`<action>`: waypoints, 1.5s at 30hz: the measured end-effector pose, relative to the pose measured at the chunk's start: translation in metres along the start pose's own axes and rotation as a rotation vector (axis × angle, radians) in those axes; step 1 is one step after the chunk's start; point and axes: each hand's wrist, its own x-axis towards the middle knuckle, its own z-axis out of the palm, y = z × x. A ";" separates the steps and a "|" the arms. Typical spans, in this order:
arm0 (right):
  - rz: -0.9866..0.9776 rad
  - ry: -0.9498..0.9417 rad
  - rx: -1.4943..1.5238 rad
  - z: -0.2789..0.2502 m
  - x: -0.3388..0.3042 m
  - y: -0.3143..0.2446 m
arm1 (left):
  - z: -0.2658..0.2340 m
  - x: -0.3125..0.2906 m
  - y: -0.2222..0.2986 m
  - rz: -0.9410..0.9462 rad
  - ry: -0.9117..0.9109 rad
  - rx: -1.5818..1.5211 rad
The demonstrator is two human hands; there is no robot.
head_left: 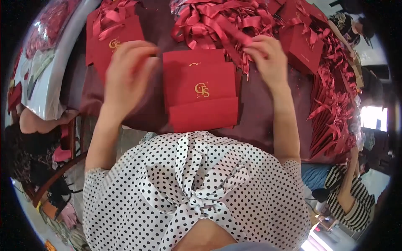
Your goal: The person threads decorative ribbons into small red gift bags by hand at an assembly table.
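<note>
The right hand (pixel 270 62) has its thumb and fingers bent together, pinching a red ribbon (pixel 232 31) at the edge of a big ribbon pile (pixel 201 23). The left hand (pixel 130 67) is up near the red bags on the left (pixel 132 31). Its fingers are curled but blurry, so one cannot tell if they hold anything. The middle red bags (pixel 184 85) lie overlapping between the hands, close to the person's tummy.

To do this well, it is probably best to pinch just one ribbon and lift it gently, so the others don't come too. The tangly loops are what gets in the way most.

More red bags with ribbons (pixel 333 121) crowd the right side of the dark table (pixel 259 117). A person in a striped top (pixel 351 198) is near that side.
</note>
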 end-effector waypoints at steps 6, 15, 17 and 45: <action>0.210 0.392 0.454 -0.074 -0.003 -0.046 | 0.059 0.025 0.021 0.064 -0.335 -0.140; 0.240 -0.134 -0.086 -0.046 -0.037 -0.124 | 0.063 0.041 0.022 -0.156 -0.543 -0.431; 0.439 -0.140 0.243 -0.015 -0.046 -0.122 | 0.064 0.043 0.020 -0.252 -0.661 -0.508; 0.482 0.106 0.622 0.017 -0.060 -0.113 | 0.077 0.038 0.011 -0.315 -0.980 -1.201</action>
